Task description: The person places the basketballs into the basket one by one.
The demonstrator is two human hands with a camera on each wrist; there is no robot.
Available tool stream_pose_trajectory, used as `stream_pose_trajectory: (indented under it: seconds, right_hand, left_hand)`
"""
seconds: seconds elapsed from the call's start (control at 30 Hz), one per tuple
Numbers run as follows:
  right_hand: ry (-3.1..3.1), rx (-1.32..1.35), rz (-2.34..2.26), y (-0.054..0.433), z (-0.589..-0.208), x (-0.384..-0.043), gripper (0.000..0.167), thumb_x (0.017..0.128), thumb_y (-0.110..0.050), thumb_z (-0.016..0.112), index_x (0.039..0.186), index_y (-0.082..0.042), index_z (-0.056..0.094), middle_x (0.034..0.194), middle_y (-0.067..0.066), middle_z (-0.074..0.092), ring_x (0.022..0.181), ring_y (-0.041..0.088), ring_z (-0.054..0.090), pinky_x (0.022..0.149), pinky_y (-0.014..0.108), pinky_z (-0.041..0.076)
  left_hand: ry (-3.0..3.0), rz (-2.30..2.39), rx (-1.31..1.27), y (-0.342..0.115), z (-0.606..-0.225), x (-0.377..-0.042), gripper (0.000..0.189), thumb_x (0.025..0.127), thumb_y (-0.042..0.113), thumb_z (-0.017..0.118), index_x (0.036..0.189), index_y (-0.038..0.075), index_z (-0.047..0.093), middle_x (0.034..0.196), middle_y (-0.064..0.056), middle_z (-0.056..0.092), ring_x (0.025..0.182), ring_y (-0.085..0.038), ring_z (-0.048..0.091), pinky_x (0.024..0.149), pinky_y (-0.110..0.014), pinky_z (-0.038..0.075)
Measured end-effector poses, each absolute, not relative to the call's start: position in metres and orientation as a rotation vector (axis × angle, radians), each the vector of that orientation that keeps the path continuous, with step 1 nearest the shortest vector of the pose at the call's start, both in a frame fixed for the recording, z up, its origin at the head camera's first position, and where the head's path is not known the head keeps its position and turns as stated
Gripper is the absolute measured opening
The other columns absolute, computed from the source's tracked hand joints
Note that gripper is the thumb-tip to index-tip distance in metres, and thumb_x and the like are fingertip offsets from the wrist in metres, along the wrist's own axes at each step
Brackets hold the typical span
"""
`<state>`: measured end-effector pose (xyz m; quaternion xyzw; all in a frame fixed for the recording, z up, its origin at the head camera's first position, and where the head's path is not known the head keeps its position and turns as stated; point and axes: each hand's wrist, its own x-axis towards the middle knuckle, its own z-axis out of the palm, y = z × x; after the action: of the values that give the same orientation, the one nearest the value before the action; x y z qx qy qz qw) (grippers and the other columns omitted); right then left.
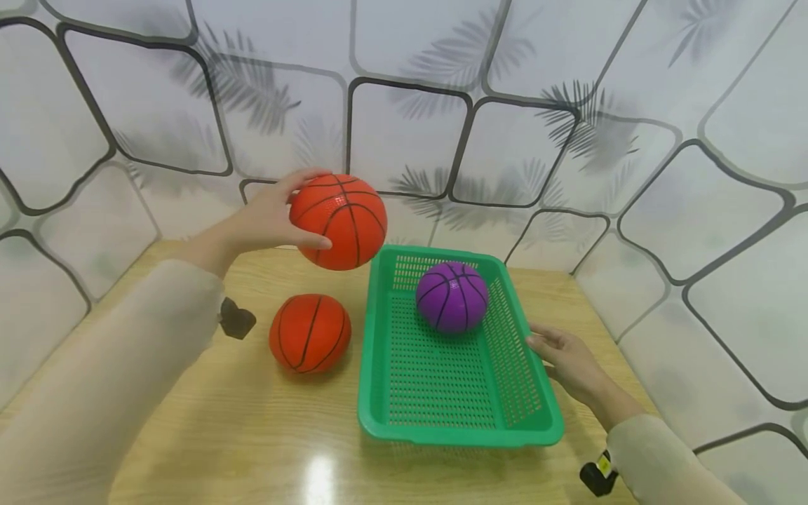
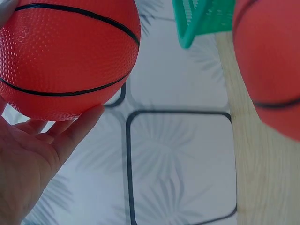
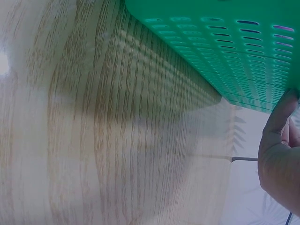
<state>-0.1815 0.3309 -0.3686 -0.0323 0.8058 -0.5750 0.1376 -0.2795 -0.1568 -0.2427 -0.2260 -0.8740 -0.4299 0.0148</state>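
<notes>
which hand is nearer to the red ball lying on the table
Left. The left hand is up beyond that red ball, gripping another red ball; the right hand is at the far right side of the green basket.

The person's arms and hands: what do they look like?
The left hand and right hand wear no gloves. The left sleeve and right sleeve are plain off-white. A small black block shows by the left sleeve; another block, by the right, has a yellow patch.
</notes>
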Motion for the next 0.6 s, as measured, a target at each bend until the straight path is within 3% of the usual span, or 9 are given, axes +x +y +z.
stream_pose_trajectory:
  seconds: [0.6]
  right_hand:
    - [2.31, -0.087, -1.7, 0.332, -0.371, -0.183, 0.061, 0.1, -0.029, 0.051, 0.148, -0.001, 0.027, 0.14, 0.028, 0.04, 0.121, 0.031, 0.049, 0.099, 0.05, 0.04]
  left_hand:
    - [-2.602, -1.466, -1.082, -0.064, -0.241, -0.276, 0.098, 0.063, 0.028, 0.089, 0.145, 0.027, 0.035, 0.132, -0.004, 0.049, 0.114, -0.023, 0.05, 0.087, -0.042, 0.051]
